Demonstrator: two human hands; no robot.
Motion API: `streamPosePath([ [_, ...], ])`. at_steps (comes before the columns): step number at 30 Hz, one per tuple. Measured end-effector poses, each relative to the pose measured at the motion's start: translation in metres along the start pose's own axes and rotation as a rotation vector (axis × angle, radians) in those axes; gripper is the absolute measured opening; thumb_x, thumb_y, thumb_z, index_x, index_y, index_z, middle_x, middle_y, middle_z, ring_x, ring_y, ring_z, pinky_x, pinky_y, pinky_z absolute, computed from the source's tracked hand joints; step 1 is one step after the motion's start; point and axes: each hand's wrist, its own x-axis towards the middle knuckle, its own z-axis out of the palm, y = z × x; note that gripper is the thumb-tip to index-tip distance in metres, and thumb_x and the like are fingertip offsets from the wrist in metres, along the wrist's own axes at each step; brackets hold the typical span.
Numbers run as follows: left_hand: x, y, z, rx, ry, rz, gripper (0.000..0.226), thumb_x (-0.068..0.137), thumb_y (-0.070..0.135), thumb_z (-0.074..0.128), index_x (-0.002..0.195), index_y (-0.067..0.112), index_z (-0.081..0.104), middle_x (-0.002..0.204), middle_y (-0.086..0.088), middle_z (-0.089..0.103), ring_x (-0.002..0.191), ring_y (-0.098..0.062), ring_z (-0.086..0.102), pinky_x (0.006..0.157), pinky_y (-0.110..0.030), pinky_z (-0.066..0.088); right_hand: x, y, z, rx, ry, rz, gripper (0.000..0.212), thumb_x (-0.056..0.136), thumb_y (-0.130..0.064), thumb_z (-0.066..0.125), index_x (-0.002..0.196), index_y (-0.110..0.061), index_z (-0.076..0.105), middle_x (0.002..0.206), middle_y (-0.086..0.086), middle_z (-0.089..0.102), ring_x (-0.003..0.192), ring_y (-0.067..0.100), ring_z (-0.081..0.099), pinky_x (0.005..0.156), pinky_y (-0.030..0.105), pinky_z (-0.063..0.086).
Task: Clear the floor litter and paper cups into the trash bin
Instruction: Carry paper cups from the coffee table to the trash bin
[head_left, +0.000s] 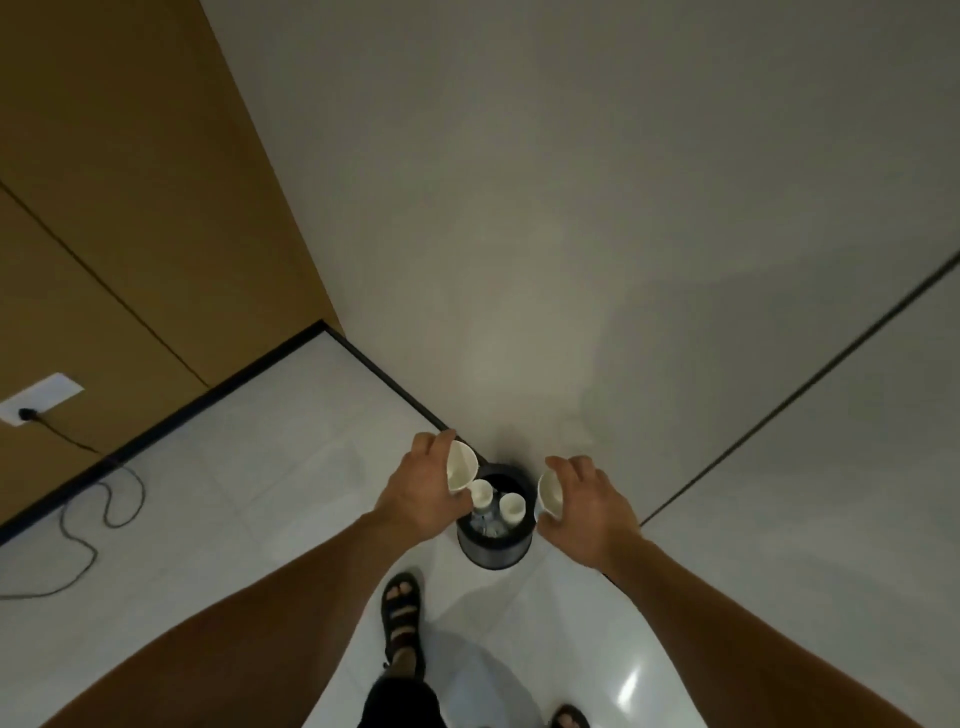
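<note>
White tile floor (260, 467), black cable (83, 525) lying well off to the left of the hands. Next, the left hand (421, 493) grips a paper cup (461, 467) over the trash bin (493, 548) rim. The bin stands between the hands, with two more cups (512, 508) inside. Just beside the bin, the right hand (592, 509) curls round a second cup (550, 496).

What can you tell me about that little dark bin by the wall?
The trash bin is small, round, dark and open-topped, standing upright on the glossy pale floor against the wall. Inside sit two white paper cups and what looks like a clear bottle. The left hand and right hand each hold another cup over its rim; whether they touch it is unclear.
</note>
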Motion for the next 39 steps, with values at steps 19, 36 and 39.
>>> streamPosePath([
  [19,0.252,-0.170,0.200,-0.055,-0.332,0.154,0.081,0.078,0.035,0.073,0.143,0.027,0.026,0.136,0.006,0.034,0.115,-0.013,0.049,0.082,-0.017,0.040,0.214,0.068,0.237,0.247,0.027,0.378,0.075,0.080,-0.045,0.066,0.143,-0.025,0.031,0.134,-0.002,0.042,0.114,0.014,0.048,0.082,0.019,0.045],
  [36,0.309,-0.275,0.420,0.310,-0.215,0.471,0.086,0.073,0.058,0.055,0.145,0.017,0.035,0.149,-0.012,0.035,0.139,-0.032,0.031,0.107,-0.047,0.035,0.277,0.150,0.472,0.004,0.099,0.237,0.076,0.082,-0.049,0.066,0.146,-0.017,0.039,0.151,0.008,0.040,0.138,0.031,0.038,0.109,0.045,0.034],
  [39,0.312,-0.283,0.424,0.427,-0.279,0.457,0.101,0.071,0.069,0.050,0.152,0.016,0.020,0.159,-0.012,0.013,0.147,-0.032,0.006,0.112,-0.050,0.019,0.273,0.150,0.481,-0.080,-0.026,0.198,0.085,0.087,-0.057,0.055,0.155,-0.022,0.016,0.162,0.007,0.010,0.150,0.029,0.000,0.117,0.046,0.008],
])
